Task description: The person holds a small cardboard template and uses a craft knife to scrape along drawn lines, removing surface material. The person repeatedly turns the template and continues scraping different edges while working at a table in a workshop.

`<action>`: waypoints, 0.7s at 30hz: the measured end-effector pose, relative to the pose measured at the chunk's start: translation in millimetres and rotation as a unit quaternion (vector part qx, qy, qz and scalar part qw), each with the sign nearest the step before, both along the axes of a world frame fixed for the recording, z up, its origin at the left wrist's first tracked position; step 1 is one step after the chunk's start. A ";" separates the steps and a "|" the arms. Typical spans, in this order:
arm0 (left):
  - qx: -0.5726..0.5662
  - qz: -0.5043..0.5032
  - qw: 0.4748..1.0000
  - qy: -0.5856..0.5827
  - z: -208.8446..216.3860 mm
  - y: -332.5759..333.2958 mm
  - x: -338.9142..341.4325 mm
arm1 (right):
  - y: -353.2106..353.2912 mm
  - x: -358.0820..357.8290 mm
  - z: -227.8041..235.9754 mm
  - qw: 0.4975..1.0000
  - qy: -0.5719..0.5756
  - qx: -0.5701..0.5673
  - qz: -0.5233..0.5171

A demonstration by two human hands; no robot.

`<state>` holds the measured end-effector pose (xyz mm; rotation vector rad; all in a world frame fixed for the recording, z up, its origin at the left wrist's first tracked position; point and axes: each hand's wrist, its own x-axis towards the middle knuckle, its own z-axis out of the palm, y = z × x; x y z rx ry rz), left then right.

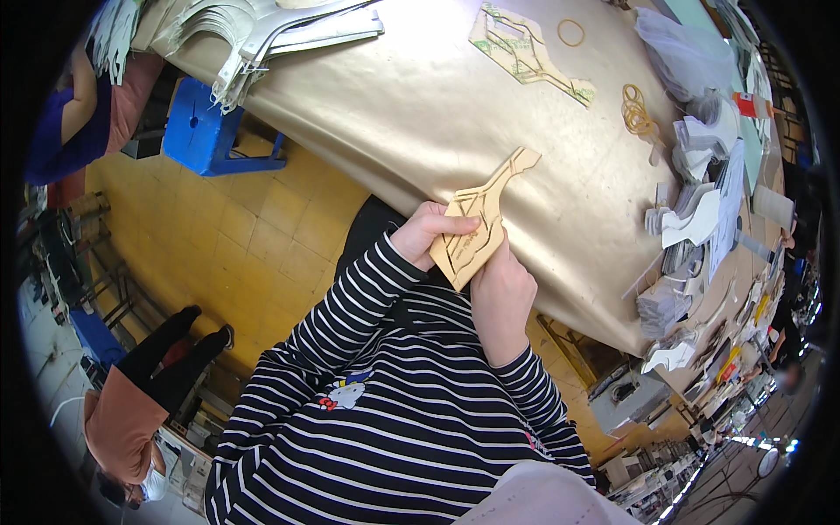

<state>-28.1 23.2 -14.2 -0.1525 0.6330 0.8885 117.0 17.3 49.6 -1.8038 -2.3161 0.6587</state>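
Note:
A flat tan pattern template (486, 203) with curved slots and a narrow, hooked end is held over the table's near edge. My left hand (427, 234) grips its left side, the thumb lying across the top face and the fingers hidden beneath. At its lower right edge, my right hand (506, 296) is closed on it, with most of the fingers out of sight behind the piece. A similar slotted template (521, 51) with green markings lies flat farther up the table. A single rubber band (571, 33) rests beside that one.
A shiny gold cover drapes over the table (394, 114). Stacks of cut pale pieces (700, 219) line its right side, near a bunch of rubber bands (637, 112). More long cut pieces (262, 35) hang at the far left, above a blue stool (199, 131). Other people (131, 429) are at left.

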 end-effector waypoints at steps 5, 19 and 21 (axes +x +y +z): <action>0.001 -0.010 1.000 0.022 1.2 0.1 1.5 | -0.1 -0.3 6.8 0.999 -0.038 -0.019 0.000; -0.015 0.001 1.000 0.025 4.5 0.8 3.5 | 3.6 4.7 2.7 0.999 0.005 -0.038 -0.003; -0.009 0.007 1.000 0.021 4.4 0.6 3.7 | 0.4 8.4 5.9 0.999 0.003 -0.042 -0.004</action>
